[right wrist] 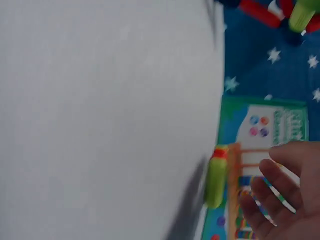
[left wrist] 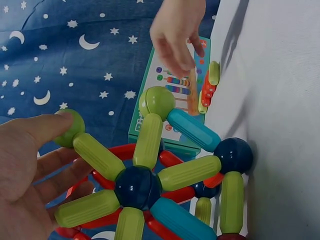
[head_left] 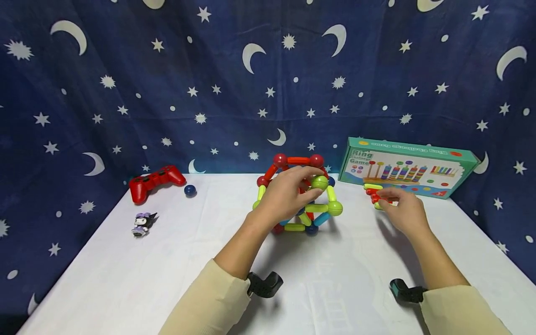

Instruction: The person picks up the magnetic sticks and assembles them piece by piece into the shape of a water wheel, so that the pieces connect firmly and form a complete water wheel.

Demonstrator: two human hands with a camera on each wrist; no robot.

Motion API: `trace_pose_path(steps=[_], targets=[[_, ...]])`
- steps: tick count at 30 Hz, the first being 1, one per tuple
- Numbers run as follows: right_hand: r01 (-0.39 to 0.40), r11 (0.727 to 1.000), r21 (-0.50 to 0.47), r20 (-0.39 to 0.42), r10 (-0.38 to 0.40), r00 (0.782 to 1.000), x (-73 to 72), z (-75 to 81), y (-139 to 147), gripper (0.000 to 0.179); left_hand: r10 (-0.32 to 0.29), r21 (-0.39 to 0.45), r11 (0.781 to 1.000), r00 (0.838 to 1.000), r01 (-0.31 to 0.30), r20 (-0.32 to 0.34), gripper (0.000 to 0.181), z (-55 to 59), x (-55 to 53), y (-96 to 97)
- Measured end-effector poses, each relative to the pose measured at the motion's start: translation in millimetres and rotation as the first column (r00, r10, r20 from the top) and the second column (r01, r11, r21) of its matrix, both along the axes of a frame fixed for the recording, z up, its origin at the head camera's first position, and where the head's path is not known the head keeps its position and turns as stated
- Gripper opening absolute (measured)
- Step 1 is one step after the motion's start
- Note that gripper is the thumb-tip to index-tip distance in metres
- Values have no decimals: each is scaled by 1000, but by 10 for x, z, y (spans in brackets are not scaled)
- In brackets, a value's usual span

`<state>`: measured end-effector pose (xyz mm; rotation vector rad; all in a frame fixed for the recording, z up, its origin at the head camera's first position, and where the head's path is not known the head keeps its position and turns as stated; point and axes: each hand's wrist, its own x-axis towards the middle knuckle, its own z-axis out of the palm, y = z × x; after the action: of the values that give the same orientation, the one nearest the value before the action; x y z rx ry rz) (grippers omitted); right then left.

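Observation:
My left hand (head_left: 284, 195) is at a ball-and-rod building toy (head_left: 316, 208) on the table, its thumb and fingers holding a green ball (head_left: 319, 182). In the left wrist view, the thumb lies on that green ball (left wrist: 71, 129), which sits at the end of a yellow-green rod (left wrist: 98, 156). This rod meets several others at a dark blue ball (left wrist: 137, 187). My right hand (head_left: 404, 211) hovers by a small pile of red and yellow-green rods (head_left: 372, 187). Its fingers are loosely bent, with nothing between them in the right wrist view.
Behind the pile leans a green game box (head_left: 410, 165) against the starry curtain (head_left: 226, 111). Over on the left lie a red game controller (head_left: 155, 184), a loose dark blue ball (head_left: 190, 190) and a small figurine (head_left: 143, 224). White cloth covers the table (head_left: 201, 246).

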<state>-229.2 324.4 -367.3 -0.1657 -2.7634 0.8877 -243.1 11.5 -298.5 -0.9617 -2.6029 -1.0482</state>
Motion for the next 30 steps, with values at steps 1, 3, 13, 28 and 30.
trace_pose_path(steps=[1,3,13,28,30], targets=[[-4,999,40,30,3,1000,-23,-14,34,36,-3,3,1000,1000,3,2,42,-1,-1,0],[-9,995,102,98,-1,995,-64,-40,89,40,-3,2,1000,1000,3,5,41,-1,0,2],[-87,959,268,267,13,964,-145,-86,221,50,-5,9,1000,1000,5,19,41,-3,-1,6],[-182,942,281,297,95,950,-132,-69,243,31,-15,13,1000,999,15,39,39,13,-24,-1],[-184,957,224,229,132,965,-112,-47,179,32,-16,15,1000,999,15,38,39,11,-20,-10]])
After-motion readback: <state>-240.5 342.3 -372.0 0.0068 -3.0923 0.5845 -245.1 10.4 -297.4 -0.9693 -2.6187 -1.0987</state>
